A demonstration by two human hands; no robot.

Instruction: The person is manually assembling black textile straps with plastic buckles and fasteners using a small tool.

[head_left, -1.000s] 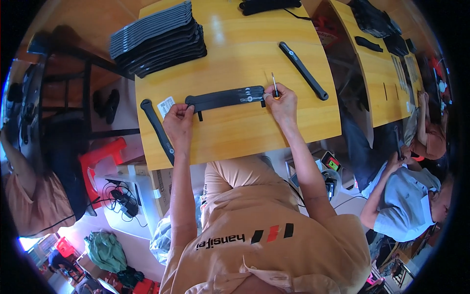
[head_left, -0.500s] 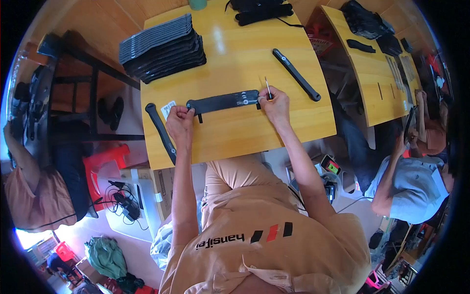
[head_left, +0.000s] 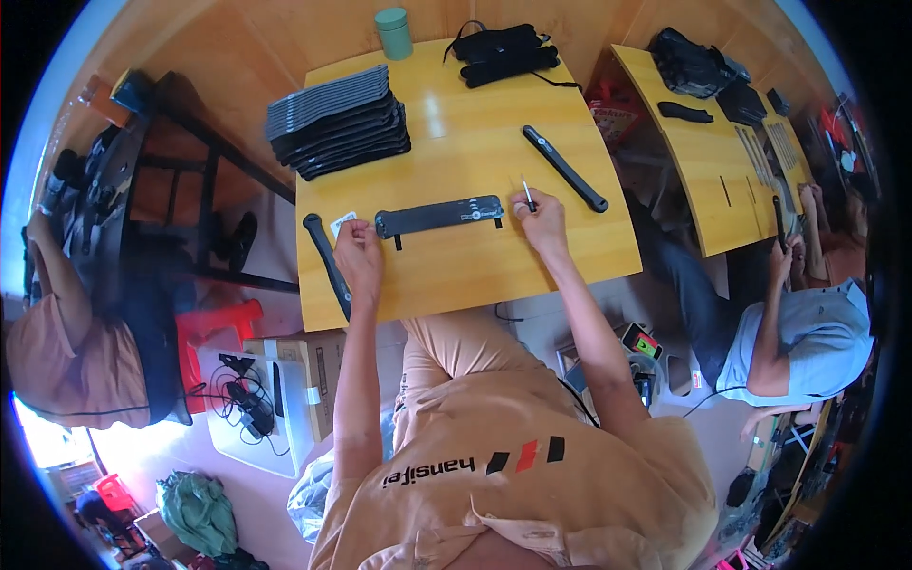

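A flat black strip-shaped panel (head_left: 437,218) with white print near its right end lies crosswise on the yellow table, two short black tabs sticking out along its near edge. At its left end is my left hand (head_left: 358,255), fingers loosely bent; the panel's end shows uncovered beside the fingertips. Just off the right end, my right hand (head_left: 543,228) is closed around a small screwdriver (head_left: 530,200), its thin metal shaft pointing away from me. A narrow black bar (head_left: 328,266) lies left of my left hand, beside a white label (head_left: 343,222). Another black bar (head_left: 564,169) lies slanted at the right.
Several black panels are stacked (head_left: 337,123) at the back left of the table (head_left: 456,275). Behind stand a green canister (head_left: 392,34) and a black pouch (head_left: 502,55) with straps. People work at both sides; a second table (head_left: 731,214) is at the right.
My fingers have come off the panel's left end, and my right hand has drawn slightly away from its right end, still holding the screwdriver. The whole view has shifted.
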